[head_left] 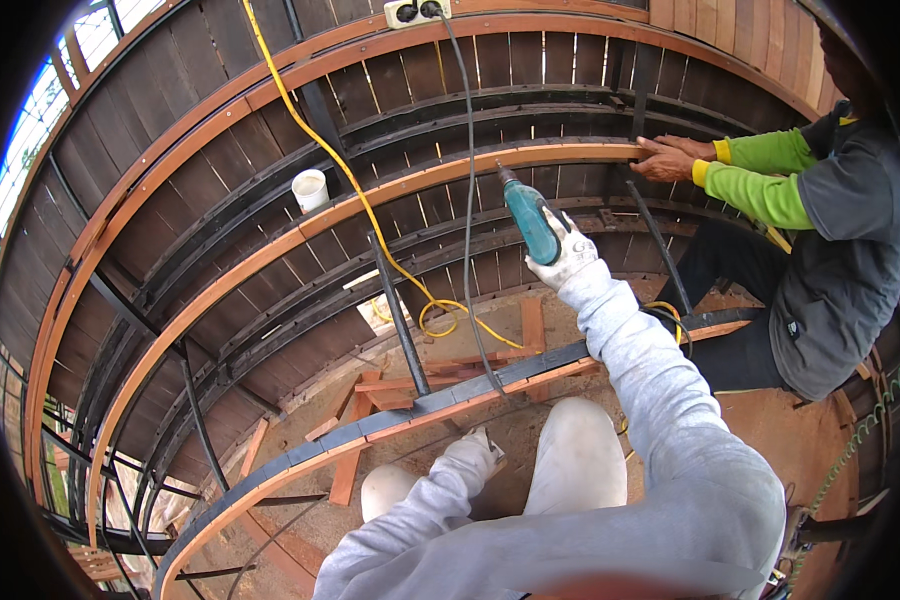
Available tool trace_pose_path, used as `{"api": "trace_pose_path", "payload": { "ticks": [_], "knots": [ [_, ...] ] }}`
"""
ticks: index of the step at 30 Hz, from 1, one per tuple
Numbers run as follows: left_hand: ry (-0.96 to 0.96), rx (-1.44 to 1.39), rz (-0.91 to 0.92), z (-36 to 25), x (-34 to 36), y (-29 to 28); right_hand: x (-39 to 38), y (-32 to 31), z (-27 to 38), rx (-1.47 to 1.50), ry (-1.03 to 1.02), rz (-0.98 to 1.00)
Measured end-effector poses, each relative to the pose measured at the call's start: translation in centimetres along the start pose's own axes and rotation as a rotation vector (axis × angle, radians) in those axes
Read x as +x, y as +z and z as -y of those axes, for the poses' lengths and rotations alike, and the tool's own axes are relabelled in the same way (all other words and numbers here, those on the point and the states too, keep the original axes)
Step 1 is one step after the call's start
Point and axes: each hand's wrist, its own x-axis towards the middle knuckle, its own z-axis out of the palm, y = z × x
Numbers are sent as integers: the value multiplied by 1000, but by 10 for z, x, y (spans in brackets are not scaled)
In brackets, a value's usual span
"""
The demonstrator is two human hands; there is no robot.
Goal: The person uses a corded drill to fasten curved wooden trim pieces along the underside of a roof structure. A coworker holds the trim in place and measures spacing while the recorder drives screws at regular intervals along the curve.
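My right hand point(560, 250), in a white glove, is shut on a teal power drill point(525, 210). The drill points up and away, its bit near the curved wooden strip point(400, 183) on the middle black frame; contact is unclear. My left hand point(480, 445), also gloved, is low beside my knee, just below the nearer curved rail point(440, 403), closed around something small that I cannot make out. At the right, a co-worker point(830, 280) in green sleeves has both hands point(670, 160) at the right end of the middle strip.
A curved slatted wall point(160, 140) with black metal struts point(398, 310) surrounds me. A white cup point(310, 190) sits on the frame. A yellow cord point(370, 215) and grey cord point(467, 300) hang from a socket block point(417, 10). Wood offcuts point(385, 395) lie on the floor point(490, 470).
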Motion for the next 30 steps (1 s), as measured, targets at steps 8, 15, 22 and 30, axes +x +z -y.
{"api": "trace_pose_path", "payload": {
  "ticks": [8,15,22,30],
  "knots": [
    [723,-331,-633,-36,-111,-144,-3,-4,-5,-83,41,13],
    [574,-436,-815,-50,-24,-179,28,-36,-15,396,161,-135],
    [368,-470,-570,-44,-14,-182,-17,-111,2,1027,276,-281],
    [572,-520,-858,-37,13,-171,-80,-196,68,1234,152,-563]
  ]
}}
